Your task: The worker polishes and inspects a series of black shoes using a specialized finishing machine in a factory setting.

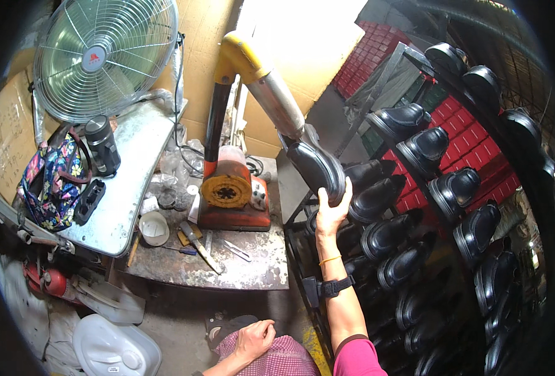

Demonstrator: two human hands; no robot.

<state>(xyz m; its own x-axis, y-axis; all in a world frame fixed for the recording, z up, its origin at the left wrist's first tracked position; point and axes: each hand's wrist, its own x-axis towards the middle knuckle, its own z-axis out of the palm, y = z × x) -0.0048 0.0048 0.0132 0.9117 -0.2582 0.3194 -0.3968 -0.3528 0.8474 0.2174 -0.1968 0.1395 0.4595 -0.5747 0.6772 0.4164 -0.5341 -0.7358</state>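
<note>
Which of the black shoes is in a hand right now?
The glossy black leather shoe mounted on the machine's angled metal arm; the right hand grips its sole. All others sit racked.

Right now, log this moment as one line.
right hand: holds black shoe on machine arm | left hand: rests on lap | shoe rack: beside

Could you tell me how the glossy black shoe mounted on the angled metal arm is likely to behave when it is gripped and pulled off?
The glossy black shoe probably holds its shape, since it keeps a firm rounded form under the right hand. Its shiny upper may be slippery, so gripping by the sole rim seems safer. Sitting on the angled silver metal arm, it could slide free abruptly.
</note>
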